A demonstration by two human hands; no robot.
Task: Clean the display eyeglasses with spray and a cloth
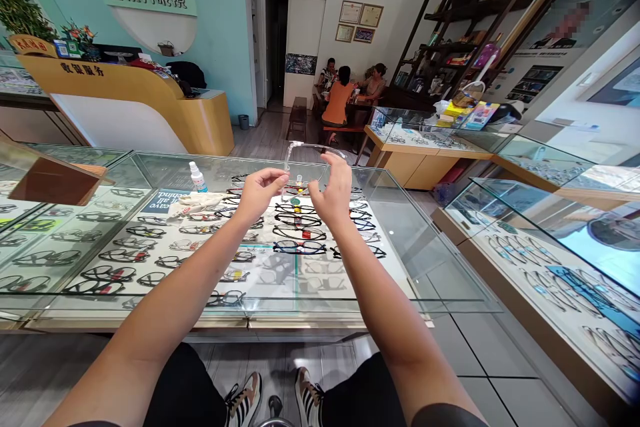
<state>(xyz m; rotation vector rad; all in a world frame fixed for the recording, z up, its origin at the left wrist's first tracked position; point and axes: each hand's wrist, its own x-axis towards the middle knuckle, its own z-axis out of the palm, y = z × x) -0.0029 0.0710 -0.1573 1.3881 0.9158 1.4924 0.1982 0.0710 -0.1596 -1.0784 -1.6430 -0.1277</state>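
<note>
A pair of clear-framed eyeglasses is held up above the glass counter, between my two hands. My left hand is closed in a pinch at the frame's left side. On the other side, my right hand has its thumb and fingers around the frame, near a thin clear temple arm. The lower part of the glasses blends into the background, so its outline is hard to make out. Below the hands, rows of dark-rimmed eyeglasses lie inside the glass display case.
A white spray bottle stands on the counter beside a crumpled pale cloth. At far left is a brown tilted panel. Another display case stands at right. People sit at a table in the back, one in an orange top.
</note>
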